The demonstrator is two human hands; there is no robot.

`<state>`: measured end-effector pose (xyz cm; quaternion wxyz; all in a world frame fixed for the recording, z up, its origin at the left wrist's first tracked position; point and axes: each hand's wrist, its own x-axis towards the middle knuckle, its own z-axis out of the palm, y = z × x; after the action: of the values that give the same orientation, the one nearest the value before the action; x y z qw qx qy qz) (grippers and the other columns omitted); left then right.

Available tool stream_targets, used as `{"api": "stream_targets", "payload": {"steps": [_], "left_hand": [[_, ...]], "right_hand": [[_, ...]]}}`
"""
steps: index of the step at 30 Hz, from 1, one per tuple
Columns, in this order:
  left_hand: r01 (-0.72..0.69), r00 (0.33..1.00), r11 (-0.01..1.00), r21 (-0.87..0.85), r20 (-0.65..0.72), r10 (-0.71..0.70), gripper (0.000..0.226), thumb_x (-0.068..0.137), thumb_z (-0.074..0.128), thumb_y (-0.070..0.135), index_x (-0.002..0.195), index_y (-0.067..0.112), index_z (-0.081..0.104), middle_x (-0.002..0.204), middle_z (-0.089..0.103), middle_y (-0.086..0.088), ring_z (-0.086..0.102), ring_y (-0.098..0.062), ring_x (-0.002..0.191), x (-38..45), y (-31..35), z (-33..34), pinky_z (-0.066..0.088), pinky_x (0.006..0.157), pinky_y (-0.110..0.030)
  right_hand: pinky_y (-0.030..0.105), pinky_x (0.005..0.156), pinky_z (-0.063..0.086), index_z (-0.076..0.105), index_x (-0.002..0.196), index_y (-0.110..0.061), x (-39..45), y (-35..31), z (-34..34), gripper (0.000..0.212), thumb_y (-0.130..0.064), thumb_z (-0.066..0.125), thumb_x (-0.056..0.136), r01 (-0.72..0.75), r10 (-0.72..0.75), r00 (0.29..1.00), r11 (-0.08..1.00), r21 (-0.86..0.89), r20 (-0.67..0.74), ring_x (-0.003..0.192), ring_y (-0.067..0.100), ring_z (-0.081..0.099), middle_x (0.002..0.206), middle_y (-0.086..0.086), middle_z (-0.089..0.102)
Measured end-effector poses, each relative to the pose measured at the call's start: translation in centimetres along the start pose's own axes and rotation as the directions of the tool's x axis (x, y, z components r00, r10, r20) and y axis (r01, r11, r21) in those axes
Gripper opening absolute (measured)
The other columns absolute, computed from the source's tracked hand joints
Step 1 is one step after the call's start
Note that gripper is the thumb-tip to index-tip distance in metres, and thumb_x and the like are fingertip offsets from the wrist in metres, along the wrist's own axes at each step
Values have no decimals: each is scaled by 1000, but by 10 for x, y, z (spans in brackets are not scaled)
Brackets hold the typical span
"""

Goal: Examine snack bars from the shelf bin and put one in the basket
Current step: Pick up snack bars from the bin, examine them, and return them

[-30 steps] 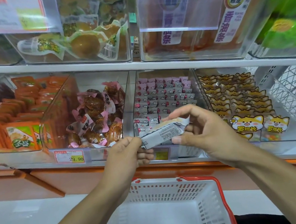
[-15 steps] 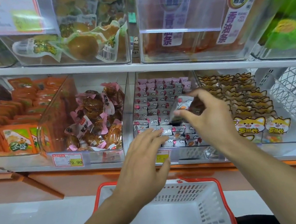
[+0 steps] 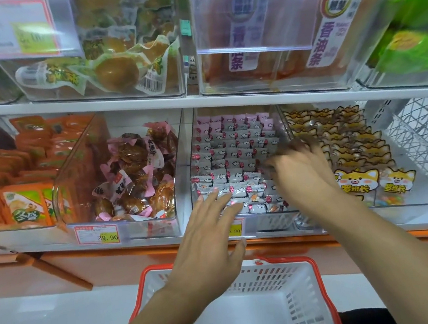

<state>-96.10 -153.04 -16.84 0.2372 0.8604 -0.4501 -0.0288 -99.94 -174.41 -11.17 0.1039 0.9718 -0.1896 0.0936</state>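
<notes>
Now both hands reach into the snack bin [image 3: 232,146]: left hand [image 3: 211,244] flat, fingers spread; right hand [image 3: 301,176] blurred, grip can't tell. Basket [image 3: 312,307] sits below.

I see a clear glossy plastic shelf bin [image 3: 243,227], shiny film-wrapped snack bars [image 3: 233,157], and a perforated matt plastic basket [image 3: 299,308]

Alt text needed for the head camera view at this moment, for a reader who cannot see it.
Both hands reach into a clear shelf bin of small pink-and-grey wrapped snack bars: the left hand open at the front, the right hand blurred over the bars. A white basket with red rim waits below, apparently empty.
</notes>
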Motion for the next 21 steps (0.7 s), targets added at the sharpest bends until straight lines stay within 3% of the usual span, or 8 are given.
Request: {"api": "stream_targets", "payload": {"steps": [4,7,9,12,14,16,18,21], "left_hand": [[-4,1000,1000,-11,10,4,62,96,56,47,150,45,27,164,16,19,-4,-3,152,0,0,-2,-14,116,-24],[-10,1000,1000,-14,13,10,61,96,56,47,151,45,28,164,14,20,-6,-2,152,0,0,-4,-11,119,-25],[-14,1000,1000,-22,-4,14,59,97,56,47,150,44,30,164,15,22,-6,0,151,-1,0,-6,-11,118,-22],[1,994,988,-151,-105,-17,51,96,59,44,145,41,42,155,31,27,9,6,148,-2,6,-13,2,120,-18],[60,966,942,-332,-217,-138,40,94,62,43,133,44,51,134,48,33,37,10,133,-2,11,-20,31,113,-20],[161,922,789,-593,-196,-335,32,90,65,50,120,45,57,111,62,27,57,5,108,-1,15,-28,48,91,-18],[213,898,577,-788,-75,-434,38,81,65,56,115,41,61,99,70,16,67,-4,91,1,17,-34,56,76,-20],[229,873,375,-898,18,-488,45,75,66,49,113,24,68,87,76,-1,74,-14,80,2,15,-37,57,67,-18]], "right_hand": [[40,109,24,61,86,-31,-2,-3,1,18,-14,63,90,-63,80,995,965,255,-57,95,18,63,83,-13,69],[32,82,50,53,96,-30,-5,-1,-6,20,-10,54,99,-126,292,946,734,668,-143,73,10,62,77,-23,59],[14,66,44,52,101,-31,-8,0,-13,17,-15,52,102,-101,443,875,560,822,-194,79,4,61,86,-22,60],[7,63,39,53,97,-35,-16,-2,-27,14,-22,56,102,44,538,795,411,910,-281,77,-6,57,84,-23,62],[10,66,41,54,93,-36,-23,-6,-30,16,-25,58,102,62,554,807,265,962,-205,74,-5,57,82,-24,64],[21,70,50,59,93,-30,-31,-14,-27,9,-27,60,101,-29,532,846,66,997,-10,72,-1,61,80,-18,69],[31,77,58,63,97,-19,-37,-23,-25,7,-25,60,101,-137,458,865,-177,974,205,79,8,70,84,-6,76],[23,71,59,65,101,-8,-41,-33,-25,9,-16,61,100,-223,338,856,-441,870,391,85,13,75,89,3,79]]}}
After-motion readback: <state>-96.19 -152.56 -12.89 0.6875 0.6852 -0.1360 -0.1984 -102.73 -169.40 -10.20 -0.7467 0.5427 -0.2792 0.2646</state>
